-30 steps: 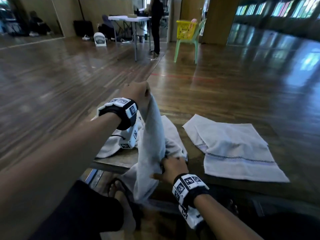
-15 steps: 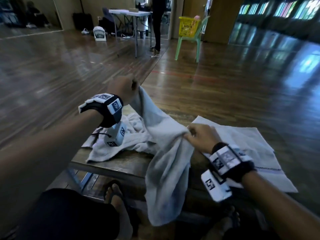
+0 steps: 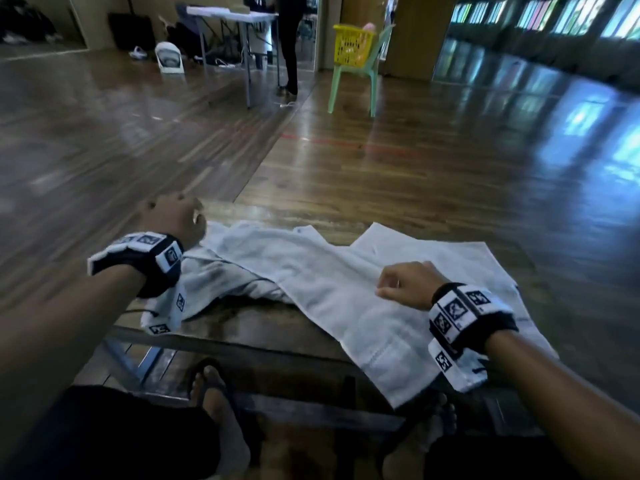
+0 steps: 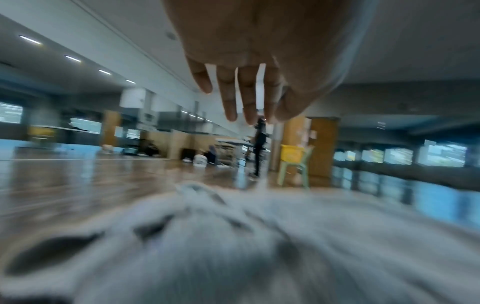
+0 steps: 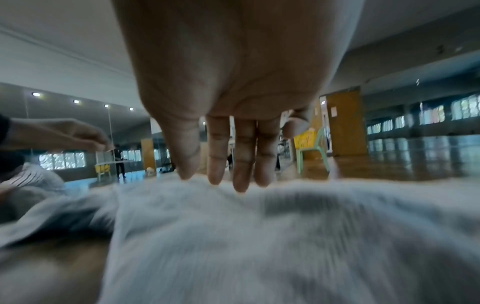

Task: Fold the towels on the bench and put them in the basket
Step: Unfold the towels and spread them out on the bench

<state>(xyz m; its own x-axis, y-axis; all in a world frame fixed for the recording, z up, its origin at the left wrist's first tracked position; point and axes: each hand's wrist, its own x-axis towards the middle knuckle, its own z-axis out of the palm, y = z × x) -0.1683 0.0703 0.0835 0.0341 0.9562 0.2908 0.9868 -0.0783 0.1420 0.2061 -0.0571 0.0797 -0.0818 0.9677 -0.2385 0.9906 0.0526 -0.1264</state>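
A pale grey towel (image 3: 322, 282) lies stretched slantwise across the wooden bench (image 3: 263, 327), its near end hanging over the front edge. My left hand (image 3: 173, 220) pinches its far left corner just above the bench; its fingers (image 4: 249, 96) point down, thumb against the forefinger. My right hand (image 3: 405, 284) grips a raised fold near the towel's middle, its fingertips (image 5: 240, 181) down in the cloth. A second towel (image 3: 460, 261) lies flat underneath on the right. A crumpled one (image 3: 211, 285) sits under my left wrist. The yellow basket (image 3: 353, 43) stands far off on a green chair.
The green chair (image 3: 356, 81) with the basket is several steps away across a shiny wooden floor. A folding table (image 3: 239, 19) and a standing person (image 3: 289, 39) are behind it to the left. My sandalled feet (image 3: 214, 393) are under the bench.
Both hands have lowered the towel from hanging in the air onto the bench. It now lies spread out, partly over the right towel. My right hand moved further right.
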